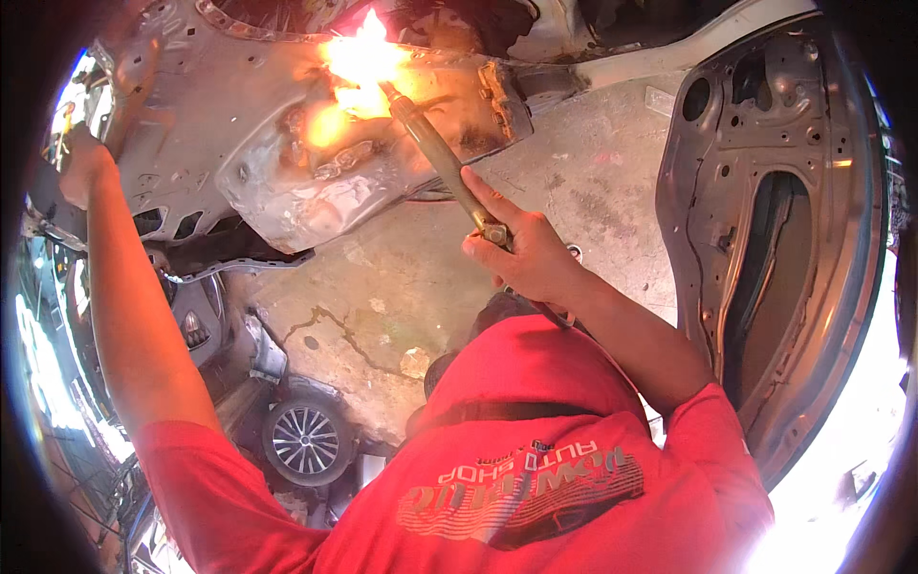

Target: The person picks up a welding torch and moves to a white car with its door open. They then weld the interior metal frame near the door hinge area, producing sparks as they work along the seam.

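Right hand (524,256): one, its grip wrapped fully round the lower shaft of the cutting torch (442,158), index finger laid along the tube.
Cutting torch: one brass-coloured tube, slanting up and to the left from the hand; its tip sits at the upper edge of the metal body panel (287,182).
Flame (361,59): one bright orange-white flare at the torch tip, with two glowing patches on the panel just below it (glare hides the tip itself).
Left hand (81,165): one, raised at the panel's left edge, grip clenched on a dark part there; what it holds cannot be told.
Metal body panel: one bare grey pressing, scorched and rust-brown round the flame, hanging over the concrete floor (402,287).
Door shell (765,230): one, grey and stripped, upright along the right edge of the floor, well apart from the torch.
Wheel (306,440): one alloy wheel with tyre, at the lower left of the floor, beside other dark car parts.
Concrete floor: cracked and stained, one long crack running across its middle.
Shirt (516,459): one, red, with a pale printed design (worn by the person).
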The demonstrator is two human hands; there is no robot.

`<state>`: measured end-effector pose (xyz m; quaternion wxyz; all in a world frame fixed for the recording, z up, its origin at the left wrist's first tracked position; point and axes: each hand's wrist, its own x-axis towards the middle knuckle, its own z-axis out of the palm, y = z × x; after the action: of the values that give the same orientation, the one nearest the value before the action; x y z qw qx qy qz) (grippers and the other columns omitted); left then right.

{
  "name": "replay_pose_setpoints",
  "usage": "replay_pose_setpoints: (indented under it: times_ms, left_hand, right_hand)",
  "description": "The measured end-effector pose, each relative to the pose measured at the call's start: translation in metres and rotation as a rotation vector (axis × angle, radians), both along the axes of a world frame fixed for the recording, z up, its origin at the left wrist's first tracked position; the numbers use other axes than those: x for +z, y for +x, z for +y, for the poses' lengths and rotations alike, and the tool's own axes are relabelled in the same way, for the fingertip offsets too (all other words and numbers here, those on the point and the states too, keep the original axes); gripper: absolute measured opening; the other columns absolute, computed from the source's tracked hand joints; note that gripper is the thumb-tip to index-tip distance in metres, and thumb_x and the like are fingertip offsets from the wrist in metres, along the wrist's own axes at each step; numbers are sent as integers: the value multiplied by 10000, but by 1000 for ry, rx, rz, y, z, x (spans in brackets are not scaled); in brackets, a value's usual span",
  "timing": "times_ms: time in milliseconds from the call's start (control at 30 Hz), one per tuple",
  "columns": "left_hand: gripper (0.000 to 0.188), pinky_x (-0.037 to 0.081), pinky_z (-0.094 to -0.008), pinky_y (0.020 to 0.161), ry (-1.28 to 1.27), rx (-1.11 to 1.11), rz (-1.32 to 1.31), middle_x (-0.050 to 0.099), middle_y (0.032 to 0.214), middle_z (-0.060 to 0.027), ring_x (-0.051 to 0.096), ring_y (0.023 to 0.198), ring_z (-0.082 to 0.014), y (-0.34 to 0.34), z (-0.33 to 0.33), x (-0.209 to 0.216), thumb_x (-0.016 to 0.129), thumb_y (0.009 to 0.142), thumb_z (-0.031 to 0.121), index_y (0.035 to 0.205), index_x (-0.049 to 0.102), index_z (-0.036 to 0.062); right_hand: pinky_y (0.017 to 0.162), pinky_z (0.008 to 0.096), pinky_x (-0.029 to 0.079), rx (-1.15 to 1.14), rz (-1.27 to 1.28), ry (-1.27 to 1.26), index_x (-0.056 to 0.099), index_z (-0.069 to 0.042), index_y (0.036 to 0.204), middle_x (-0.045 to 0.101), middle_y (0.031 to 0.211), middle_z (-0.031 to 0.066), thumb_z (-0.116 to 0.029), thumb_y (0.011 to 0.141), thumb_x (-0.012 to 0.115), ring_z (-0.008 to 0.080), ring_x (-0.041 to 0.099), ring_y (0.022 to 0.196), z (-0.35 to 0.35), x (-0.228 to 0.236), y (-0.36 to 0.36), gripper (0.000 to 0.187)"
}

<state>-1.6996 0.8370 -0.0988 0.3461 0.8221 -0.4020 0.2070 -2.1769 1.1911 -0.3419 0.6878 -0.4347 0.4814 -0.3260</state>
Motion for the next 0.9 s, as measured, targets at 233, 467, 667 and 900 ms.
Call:
replay_pose_setpoints:
  times_ms: [233, 467, 667, 900]
  left_hand:
    - [852, 515, -457, 1094, -31, -18, -2, 740, 1341, -229, 696, 1251, -382, -3, 3, -2, 662, 832, 687, 1256, 769, -44]
    - [832, 516, -461, 1090, -43, -48, -34, 737, 1346, -231, 691, 1260, -380, 2, 2, -1, 642, 841, 677, 1253, 775, -34]
    - [819, 522, -470, 1074, -53, -32, -21, 743, 1320, -243, 697, 1237, -380, -12, 8, -1, 681, 805, 646, 1224, 780, -52]
    - [807, 530, -475, 1060, -102, -11, 48, 752, 1300, -236, 709, 1203, -379, -7, 4, -2, 728, 771, 615, 1201, 784, -65]
  right_hand:
    - [634, 312, 605, 1, -2, -31, 278, -300, 1735, 657, 1352, 140, -115, 1019, 733, 116, 636, 667, -1, 0, 1, 867]
    - [620, 287, 590, 31, -3, -45, 223, -304, 1752, 594, 875, -9, -79, 1041, 700, 70, 547, 692, -1, 1, 1, 885]
    - [619, 292, 593, 32, 29, -83, 221, -304, 1752, 599, 862, -3, -83, 1043, 699, 75, 549, 679, -1, 1, 2, 883]
    - [619, 294, 594, 17, 35, -139, 229, -305, 1751, 597, 853, -1, -79, 1039, 705, 76, 549, 675, 0, -6, 3, 886]
